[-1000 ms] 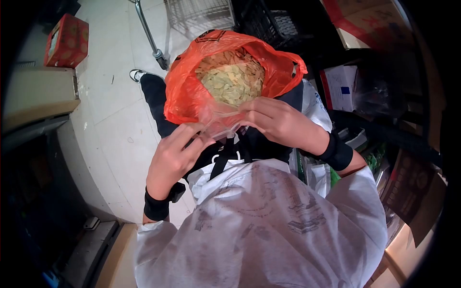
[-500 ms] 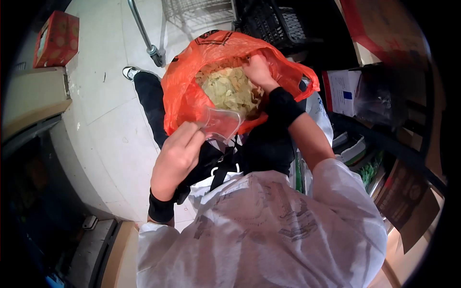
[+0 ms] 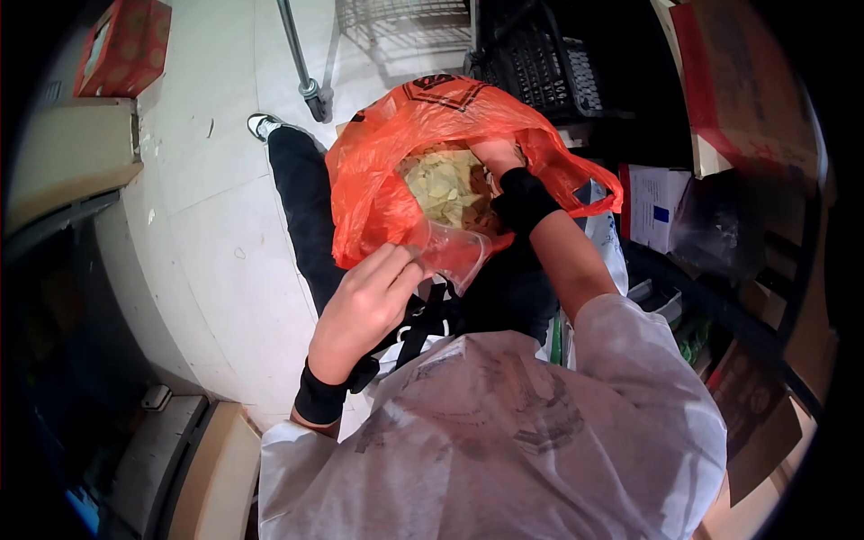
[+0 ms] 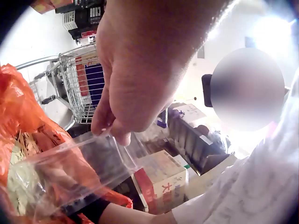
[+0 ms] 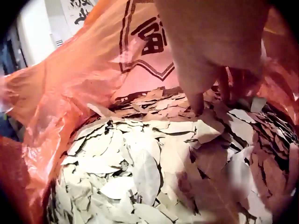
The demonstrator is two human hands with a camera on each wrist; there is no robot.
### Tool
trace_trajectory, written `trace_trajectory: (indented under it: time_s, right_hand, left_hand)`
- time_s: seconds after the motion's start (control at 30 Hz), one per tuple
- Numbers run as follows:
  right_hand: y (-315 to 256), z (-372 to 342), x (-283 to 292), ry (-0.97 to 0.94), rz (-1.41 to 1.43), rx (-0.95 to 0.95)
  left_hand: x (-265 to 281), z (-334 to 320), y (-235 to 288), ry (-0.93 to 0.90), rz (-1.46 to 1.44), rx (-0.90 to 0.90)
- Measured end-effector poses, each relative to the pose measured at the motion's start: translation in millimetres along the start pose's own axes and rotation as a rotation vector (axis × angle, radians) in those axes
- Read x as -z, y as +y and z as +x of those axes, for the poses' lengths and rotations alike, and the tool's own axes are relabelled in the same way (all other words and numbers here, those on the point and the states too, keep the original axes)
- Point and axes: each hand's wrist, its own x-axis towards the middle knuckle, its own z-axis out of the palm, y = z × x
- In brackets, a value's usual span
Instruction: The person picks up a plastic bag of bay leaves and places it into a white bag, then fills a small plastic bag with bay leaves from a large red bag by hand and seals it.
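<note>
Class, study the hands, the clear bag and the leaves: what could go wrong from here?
The clear bag, pinched only by the left hand, might slip or sag shut. The leaves look dry and might crumble under the right hand inside the orange bag.

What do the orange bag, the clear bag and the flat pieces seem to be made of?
Orange bag: thin, shiny plastic film, judging by its crinkles and glare. Clear bag: probably smooth, glossy plastic, see-through with bright highlights. Flat pieces: apparently matte dried leaves, by their pointed outlines.
</note>
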Motion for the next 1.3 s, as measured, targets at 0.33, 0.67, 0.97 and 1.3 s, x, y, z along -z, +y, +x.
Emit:
trace_trajectory:
  time_s: [0.33,0.67,0.97,1.3]
  right_hand:
    - [-8.3,-58.9,62.5,0.026,0.049,-0.038]
    - [4.9,-128.4,33.4,-0.052,0.028,0.131]
    - [28.3,-63.5,20.0,-0.029,0.229,-0.258]
    - [7.6,-35.9,-12.8,-0.071,0.157,-0.236]
  left_hand:
    - [-3.5,-13.6,21.7,0.134,0.057,0.03]
    - [-15.2,-38.0,30.7,0.177,0.087,0.055]
    - [-24.5,-50.8,40.9,0.225,0.091,0.112]
    - [-26.4,-50.7,51.4,0.255,0.081,0.098]
